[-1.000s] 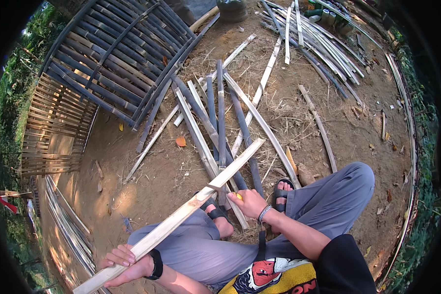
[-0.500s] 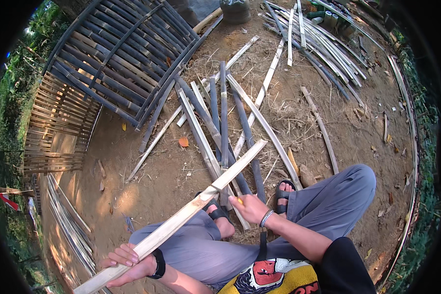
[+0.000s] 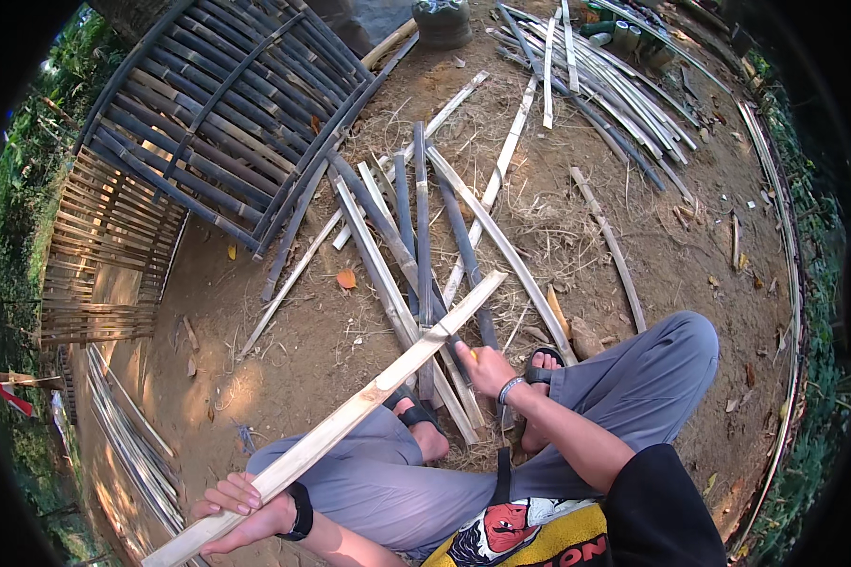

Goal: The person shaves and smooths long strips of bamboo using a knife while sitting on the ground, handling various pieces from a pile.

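Note:
A long pale split-bamboo strip (image 3: 350, 408) slants across my lap, from the lower left up to the middle. Near its lower end my left hand (image 3: 241, 513) is wrapped round it, a black band on the wrist. My right hand (image 3: 490, 371) is closed on the yellow handle of what looks like a knife (image 3: 474, 356), beside the strip's upper part. The blade is mostly hidden, apparently against or under the strip where a dark mark shows. Below the strip's far half, dark and pale bamboo pieces (image 3: 422, 227) lie crossed on the ground near my sandalled feet.
A dark bamboo slatted frame (image 3: 227, 104) stands at the far left, with a lighter slatted panel (image 3: 104, 255) below it. Bundles of strips lie at the far right (image 3: 624, 104) and lower left (image 3: 128, 425). A filled sack (image 3: 442, 24) stands at the back.
My right hand with the knife has moved farther up along the strip, away from me. My left hand keeps its hold, and the view has shifted slightly.

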The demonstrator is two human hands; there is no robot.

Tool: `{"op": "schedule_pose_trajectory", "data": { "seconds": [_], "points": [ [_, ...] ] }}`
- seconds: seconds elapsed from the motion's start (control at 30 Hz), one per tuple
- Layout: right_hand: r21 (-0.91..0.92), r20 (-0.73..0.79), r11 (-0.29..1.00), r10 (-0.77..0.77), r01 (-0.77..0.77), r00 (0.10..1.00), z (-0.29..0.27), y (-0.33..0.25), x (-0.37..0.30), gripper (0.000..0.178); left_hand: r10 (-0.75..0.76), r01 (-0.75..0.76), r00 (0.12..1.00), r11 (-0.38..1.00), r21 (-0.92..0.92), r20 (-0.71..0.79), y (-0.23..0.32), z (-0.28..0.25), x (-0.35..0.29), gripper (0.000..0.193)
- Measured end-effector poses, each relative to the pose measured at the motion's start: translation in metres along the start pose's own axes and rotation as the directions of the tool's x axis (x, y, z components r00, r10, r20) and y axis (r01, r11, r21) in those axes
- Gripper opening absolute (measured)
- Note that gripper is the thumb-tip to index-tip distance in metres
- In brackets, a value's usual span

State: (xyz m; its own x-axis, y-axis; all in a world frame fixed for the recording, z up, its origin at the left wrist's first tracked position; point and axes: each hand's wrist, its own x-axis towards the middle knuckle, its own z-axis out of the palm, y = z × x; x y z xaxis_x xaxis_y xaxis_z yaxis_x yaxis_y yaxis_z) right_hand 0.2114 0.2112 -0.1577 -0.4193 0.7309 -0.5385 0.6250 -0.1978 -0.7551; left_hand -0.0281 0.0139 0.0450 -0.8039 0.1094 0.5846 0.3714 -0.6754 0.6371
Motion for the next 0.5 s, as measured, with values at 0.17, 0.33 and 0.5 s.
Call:
{"op": "schedule_pose_trajectory", "data": {
  "seconds": [0.17, 0.33, 0.5],
  "points": [
    [-0.095, 0.108, 0.969, -0.218, 0.229, 0.970, 0.013, -0.021, -0.024, 0.068, 0.030, -0.029, 0.999, 0.999, -0.041, 0.014, 0.001, 0.001, -0.002, 0.057],
    [-0.118, -0.053, 0.991, 0.061, -0.067, 0.997, -0.011, 0.041, 0.035, 0.077, -0.001, 0.001, 1.000, 1.000, -0.022, 0.029, -0.001, 0.001, -0.001, 0.058],
    [-0.060, 0.086, 0.974, -0.215, 0.221, 0.973, 0.010, -0.008, -0.009, 0.066, 0.007, -0.007, 1.000, 1.000, -0.010, -0.014, 0.001, -0.002, 0.000, 0.059]
  ]
}}
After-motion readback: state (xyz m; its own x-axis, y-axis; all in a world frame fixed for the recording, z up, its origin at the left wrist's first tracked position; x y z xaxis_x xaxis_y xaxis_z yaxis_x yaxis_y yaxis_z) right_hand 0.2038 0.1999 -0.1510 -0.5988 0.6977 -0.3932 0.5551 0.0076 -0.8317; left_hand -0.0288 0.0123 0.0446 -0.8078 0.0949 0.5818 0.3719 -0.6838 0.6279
